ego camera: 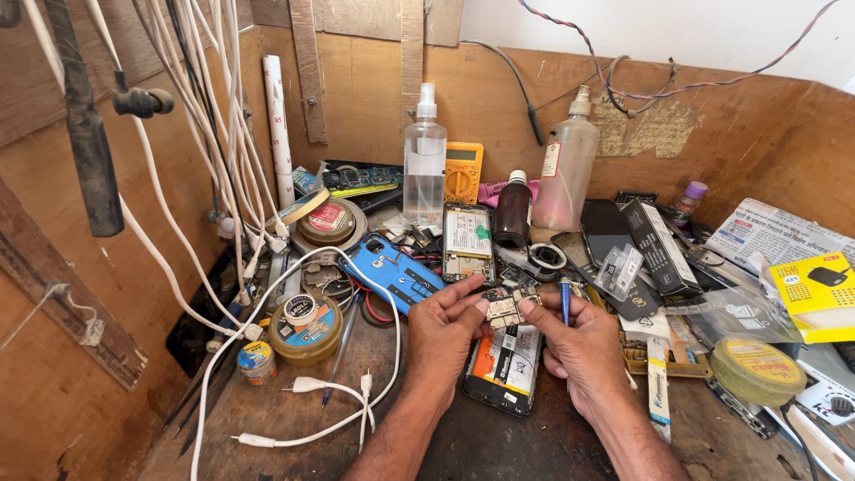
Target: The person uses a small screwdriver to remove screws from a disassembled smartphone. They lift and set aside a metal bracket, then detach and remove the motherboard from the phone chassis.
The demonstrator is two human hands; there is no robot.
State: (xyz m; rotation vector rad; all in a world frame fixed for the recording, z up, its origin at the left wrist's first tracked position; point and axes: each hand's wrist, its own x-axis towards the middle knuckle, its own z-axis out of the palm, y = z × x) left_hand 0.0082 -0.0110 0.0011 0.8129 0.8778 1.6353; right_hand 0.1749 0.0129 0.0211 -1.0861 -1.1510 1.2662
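Both my hands meet over the middle of a cluttered wooden bench. My left hand (pixel 450 334) and my right hand (pixel 579 343) pinch a small phone circuit board (pixel 504 307) between their fingertips. A blue-handled tool (pixel 565 301) stands upright, tucked in my right hand. Under the hands lies an opened phone (pixel 500 370) showing its battery. A blue phone back cover (pixel 396 272) lies just left of my left hand. Another opened phone (pixel 468 242) lies behind the board.
A clear spray bottle (pixel 424 169), a yellow multimeter (pixel 463 171), a brown bottle (pixel 512 212) and a cloudy bottle (pixel 566 174) stand at the back. White cables (pixel 294 383) trail on the left by round tins (pixel 305 328). Boxes, packets and a yellow card (pixel 815 294) crowd the right.
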